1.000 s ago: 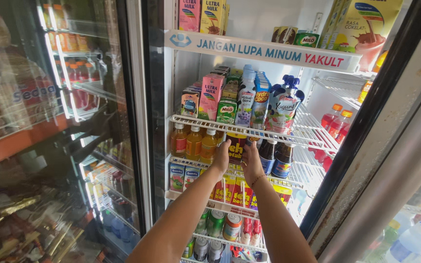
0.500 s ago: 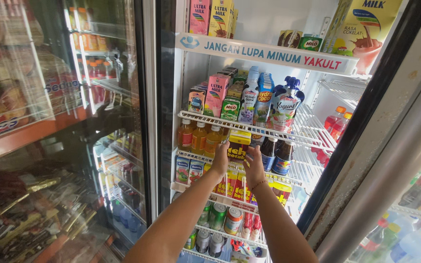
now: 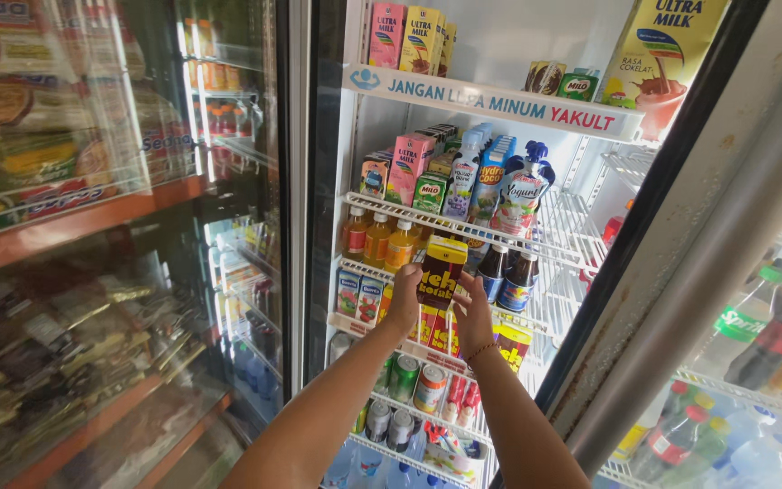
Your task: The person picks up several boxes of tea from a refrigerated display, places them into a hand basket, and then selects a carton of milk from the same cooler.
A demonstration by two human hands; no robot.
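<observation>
Open glass-door drinks fridge (image 3: 590, 54) filling the middle of the view, white inside, with white wire shelves (image 3: 463, 231). Beside it on the left, a closed glass door (image 3: 138, 226) full of reflections of packets and shelving. On the right, another cooler with dark and clear plastic soda bottles (image 3: 771, 344).

Upper wire shelf loaded with pink and green drink cartons (image 3: 414, 172) and a white pouch drink with a blue cap (image 3: 519, 195). Below that, a row of amber juice bottles with white caps (image 3: 377, 240) to the left and dark bottles (image 3: 509, 272) to the right. Lower down, upright drink cans (image 3: 418, 385).

Held up in front of the second shelf, between the amber and dark bottles: a dark brown rectangular carton with a yellow top (image 3: 441, 270), upright. Left hand (image 3: 403, 303) against its left side, right hand (image 3: 471, 312) against its right side, fingers of both clamped on the carton. Thin red bracelet (image 3: 480, 351) around the right wrist.
</observation>
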